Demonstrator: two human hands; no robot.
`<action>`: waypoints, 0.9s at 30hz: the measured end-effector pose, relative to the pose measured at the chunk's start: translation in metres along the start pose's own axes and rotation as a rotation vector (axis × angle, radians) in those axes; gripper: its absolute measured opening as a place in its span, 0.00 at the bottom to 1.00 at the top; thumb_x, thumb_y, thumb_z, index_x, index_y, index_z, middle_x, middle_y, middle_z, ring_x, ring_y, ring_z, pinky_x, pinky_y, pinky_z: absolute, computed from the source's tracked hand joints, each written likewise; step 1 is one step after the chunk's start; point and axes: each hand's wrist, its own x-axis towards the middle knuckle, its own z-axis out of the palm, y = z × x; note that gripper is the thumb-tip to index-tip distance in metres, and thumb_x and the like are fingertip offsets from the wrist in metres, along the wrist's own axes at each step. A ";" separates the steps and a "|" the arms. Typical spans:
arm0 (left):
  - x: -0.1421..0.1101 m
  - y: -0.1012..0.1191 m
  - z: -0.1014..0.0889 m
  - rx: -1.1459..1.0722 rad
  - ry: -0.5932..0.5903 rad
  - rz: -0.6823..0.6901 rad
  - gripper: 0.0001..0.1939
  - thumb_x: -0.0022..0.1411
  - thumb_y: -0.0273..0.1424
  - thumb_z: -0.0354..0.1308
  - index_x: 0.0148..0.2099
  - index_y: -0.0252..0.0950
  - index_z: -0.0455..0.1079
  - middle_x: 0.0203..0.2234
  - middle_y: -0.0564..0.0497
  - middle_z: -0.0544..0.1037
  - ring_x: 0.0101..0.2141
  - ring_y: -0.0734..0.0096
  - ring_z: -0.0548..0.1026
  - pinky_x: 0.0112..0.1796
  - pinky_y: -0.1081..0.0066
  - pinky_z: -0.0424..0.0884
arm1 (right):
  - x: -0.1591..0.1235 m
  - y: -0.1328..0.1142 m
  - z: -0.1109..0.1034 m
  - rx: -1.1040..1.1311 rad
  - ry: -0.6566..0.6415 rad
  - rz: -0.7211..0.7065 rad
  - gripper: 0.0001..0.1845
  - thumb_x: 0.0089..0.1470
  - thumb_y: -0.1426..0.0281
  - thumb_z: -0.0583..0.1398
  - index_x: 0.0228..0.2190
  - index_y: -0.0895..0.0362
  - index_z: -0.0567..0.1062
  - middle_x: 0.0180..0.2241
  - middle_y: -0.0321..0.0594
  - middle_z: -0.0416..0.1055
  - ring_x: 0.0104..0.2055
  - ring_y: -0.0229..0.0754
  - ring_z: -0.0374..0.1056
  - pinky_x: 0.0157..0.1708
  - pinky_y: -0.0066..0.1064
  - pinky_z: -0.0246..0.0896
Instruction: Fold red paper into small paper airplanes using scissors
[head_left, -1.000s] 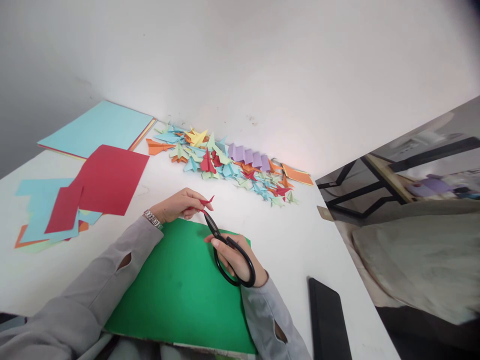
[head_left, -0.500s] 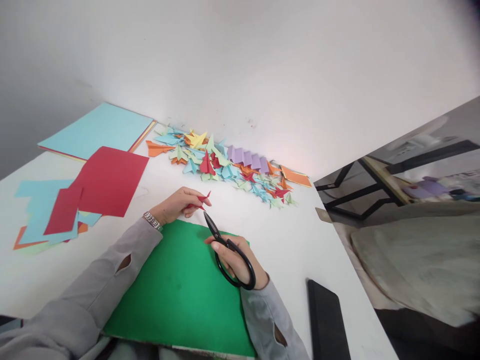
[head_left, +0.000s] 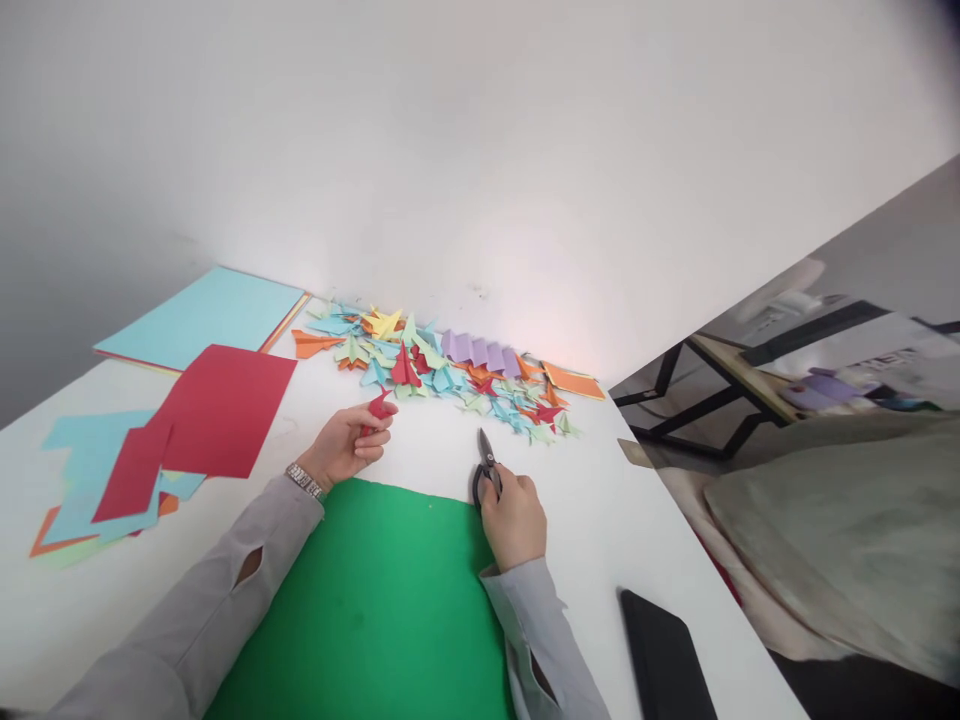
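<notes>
My left hand (head_left: 346,442) is closed round a small folded red paper piece (head_left: 381,406), whose pointed end sticks up past the fingertips. Dark-handled scissors (head_left: 487,458) are in my right hand (head_left: 515,518), blades pointing away from me and close together. The hand covers much of the handles. Both hands are near the far edge of a green sheet (head_left: 367,610), apart from each other. Just beyond them lies a pile of small folded paper planes (head_left: 442,380) in several colours.
At the left are a light blue paper stack (head_left: 206,320), a large red sheet (head_left: 232,410) and overlapping scraps (head_left: 82,480). Purple pleated paper (head_left: 480,352) and orange paper (head_left: 574,380) lie by the wall. A flat black object (head_left: 664,655) rests on the right side of the white table (head_left: 585,500).
The scissors have moved away from the red paper, to the right, and my right hand has turned over them. My left hand has tilted the red piece and shifted slightly left. The camera view has tipped up.
</notes>
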 end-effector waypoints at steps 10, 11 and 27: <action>0.002 -0.004 -0.002 -0.168 -0.084 -0.094 0.09 0.56 0.21 0.45 0.36 0.27 0.66 0.20 0.56 0.59 0.12 0.87 0.52 0.10 0.87 0.51 | -0.004 -0.022 -0.004 0.190 0.348 -0.172 0.14 0.55 0.67 0.53 0.37 0.60 0.75 0.40 0.52 0.69 0.43 0.50 0.63 0.43 0.43 0.57; 0.002 -0.005 -0.002 -0.156 -0.089 -0.104 0.09 0.56 0.21 0.46 0.36 0.28 0.66 0.19 0.56 0.59 0.12 0.86 0.52 0.10 0.86 0.50 | -0.005 -0.029 -0.002 0.344 0.330 -0.225 0.14 0.56 0.66 0.52 0.36 0.59 0.75 0.38 0.50 0.70 0.42 0.48 0.64 0.43 0.42 0.58; 0.010 -0.015 -0.005 0.256 -0.097 -0.078 0.07 0.52 0.26 0.51 0.22 0.33 0.60 0.11 0.58 0.57 0.09 0.83 0.51 0.11 0.80 0.48 | 0.018 -0.115 0.036 1.386 -0.160 0.017 0.14 0.45 0.58 0.60 0.21 0.57 0.71 0.20 0.34 0.70 0.26 0.37 0.65 0.31 0.30 0.62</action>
